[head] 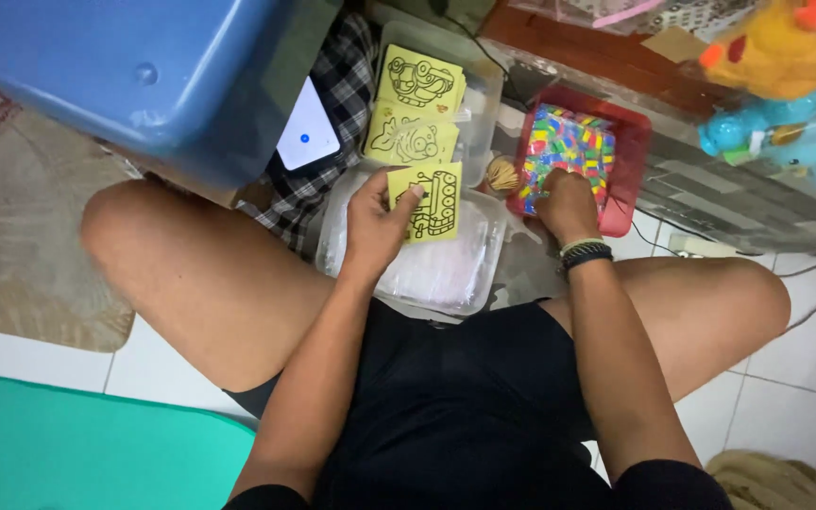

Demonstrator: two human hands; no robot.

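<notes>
My left hand (377, 219) holds a yellow card with a black line drawing of a tank (433, 201) over a clear plastic lid (436, 274) resting on my lap. My right hand (565, 203) reaches into a red tray (631, 142) filled with small multicoloured packets (570, 142); its fingers are curled among them and whether they hold one is hidden. Two more yellow drawing cards (416, 109) lie in a clear plastic box (482, 90) just beyond.
A phone with a lit screen (307, 127) lies on checked cloth. A small cup of wooden sticks (501, 174) stands between lid and tray. A blue plastic bin (125, 66) is at the upper left, soft toys (786, 76) at the upper right, a teal mat (68, 444) at the lower left.
</notes>
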